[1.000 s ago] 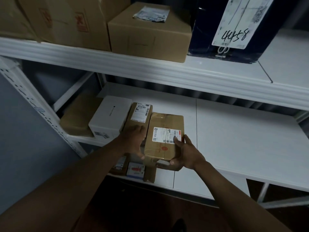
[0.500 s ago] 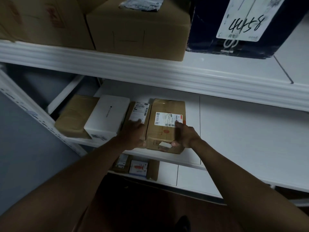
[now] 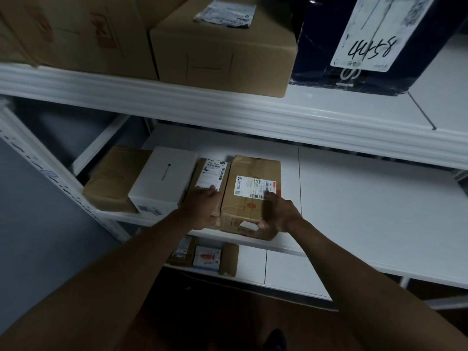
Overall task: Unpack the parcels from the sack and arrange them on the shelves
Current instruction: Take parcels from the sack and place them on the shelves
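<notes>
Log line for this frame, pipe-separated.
step: shelving | brown parcel on middle shelf | left hand grips left side | right hand grips right corner

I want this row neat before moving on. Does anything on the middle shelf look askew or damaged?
The brown parcel under both hands overhangs the shelf's front edge, and its taped top looks wrinkled. The row beside it sits tidy.

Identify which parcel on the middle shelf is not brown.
The white rectangular box, second from the left; its neighbours on either side are brown.
</notes>
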